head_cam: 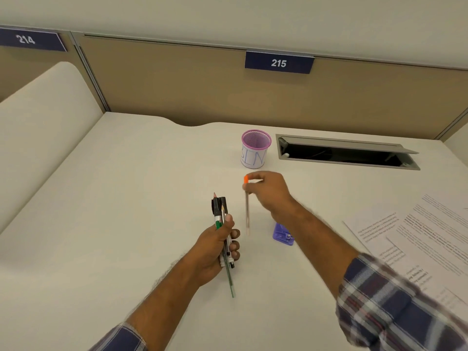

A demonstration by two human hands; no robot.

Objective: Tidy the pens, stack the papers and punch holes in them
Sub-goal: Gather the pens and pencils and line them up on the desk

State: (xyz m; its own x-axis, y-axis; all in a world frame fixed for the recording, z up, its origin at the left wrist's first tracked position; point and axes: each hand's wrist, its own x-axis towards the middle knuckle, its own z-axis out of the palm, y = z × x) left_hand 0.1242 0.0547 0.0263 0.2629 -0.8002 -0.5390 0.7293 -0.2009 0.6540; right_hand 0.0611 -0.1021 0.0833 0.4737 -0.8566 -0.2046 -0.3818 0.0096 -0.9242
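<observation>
My left hand (217, 245) grips a bundle of pens and pencils (220, 211) above the middle of the white desk (126, 198), their tips pointing away from me. To its right, my right hand (268, 191) pinches a thin pen with an orange cap (247, 211) by its upper end, and the pen hangs down, blurred. A pink mesh pen cup (255, 149) with a white paper label stands just beyond the right hand. A small purple hole punch (283, 234) lies under my right forearm. Printed papers (410, 239) lie spread and overlapping at the right.
An open cable hatch (347, 153) is set into the desk behind and right of the cup. Beige partition panels with signs 214 and 215 close off the back. A cream side divider (38, 127) rises at the left.
</observation>
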